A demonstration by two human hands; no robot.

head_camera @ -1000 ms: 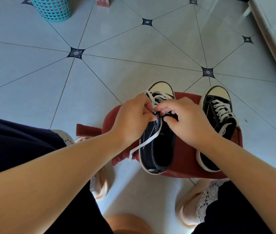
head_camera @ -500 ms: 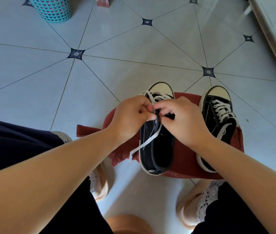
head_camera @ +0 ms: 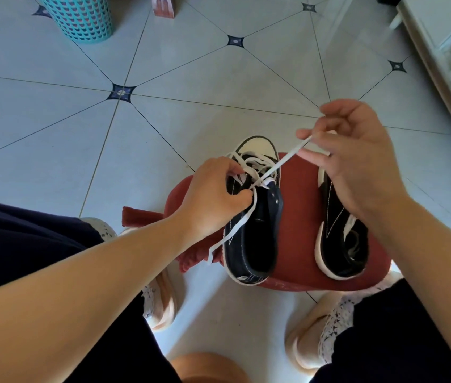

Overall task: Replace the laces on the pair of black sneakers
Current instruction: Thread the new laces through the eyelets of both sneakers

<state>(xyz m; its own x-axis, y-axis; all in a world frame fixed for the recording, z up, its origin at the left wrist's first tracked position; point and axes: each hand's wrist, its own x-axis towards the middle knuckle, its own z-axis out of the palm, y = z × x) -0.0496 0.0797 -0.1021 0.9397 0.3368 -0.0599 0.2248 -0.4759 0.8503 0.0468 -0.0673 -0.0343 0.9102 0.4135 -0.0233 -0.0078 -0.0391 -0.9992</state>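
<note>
The right hand (head_camera: 356,167) has the white lace (head_camera: 281,163) nipped between thumb and forefinger, the other fingers loosely curled above. It is held up and out, so the lace runs taut in a straight line down to the eyelets of the sneaker (head_camera: 254,244). At that lower end the left hand (head_camera: 210,194) is bunched on the shoe's throat, fingers curled in on the lace where it crosses; whether it pins lace alone or some canvas too, I cannot tell from here. The loose tail (head_camera: 232,230) of the lace hangs down the shoe's outer side toward the edge of the red stool (head_camera: 298,217) on which both shoes stand. The second sneaker (head_camera: 340,244) sits just beside the first, its front hidden behind the raised hand, so its lacing is anyone's guess. To my eye a crossing is being drawn tight on the first shoe, while the rows nearer the toe look slack and looped. The risk lies in that pull. Too hard, and the lace runs uneven and leaves one tail short, or the light shoe tips or skids on the stool if the left hand eases. A twist in the flat lace could also lock in at an eyelet. Slippered feet (head_camera: 160,302) rest on the tiled floor (head_camera: 53,120), and a teal basket (head_camera: 80,20) stands well apart.
</note>
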